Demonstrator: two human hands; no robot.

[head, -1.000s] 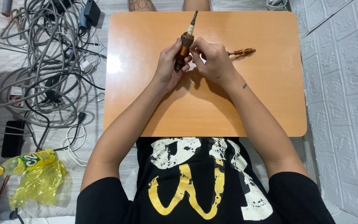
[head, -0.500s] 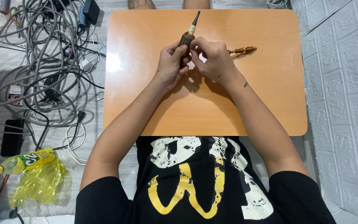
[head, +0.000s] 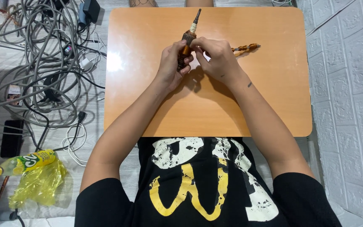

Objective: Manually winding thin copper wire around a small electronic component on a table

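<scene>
Up near the far edge of the little orange table (head: 274, 105), roughly mid-width, a person has both hands bunched around a rusty motor armature (head: 187, 42), the kind with copper windings and a thin shaft poking out toward the far edge. It's lifted a bit off the tabletop, tilted, shaft end pointing away from them.

What I'd worry about: that thing looks greasy and heavy at one end, and it's pinched more than gripped, so a slip could drop it onto the table and bend the shaft or nick the windings. A loose brown part (head: 244, 47) lies just beside the right hand toward the right edge, and an elbow swing could knock it off.

Left hand (head: 171, 67) is wrapped around the lower body of the armature, fingers curled closed on it. Right hand (head: 217, 59) is closed too, fingertips pressed against the upper part near the windings; can't tell if it's pulling at wire or just steadying.

Off the table's left side there's a big tangle of grey cables (head: 34, 71), plus a yellow-capped bottle (head: 22, 163) on a yellow plastic bag (head: 38, 185).
</scene>
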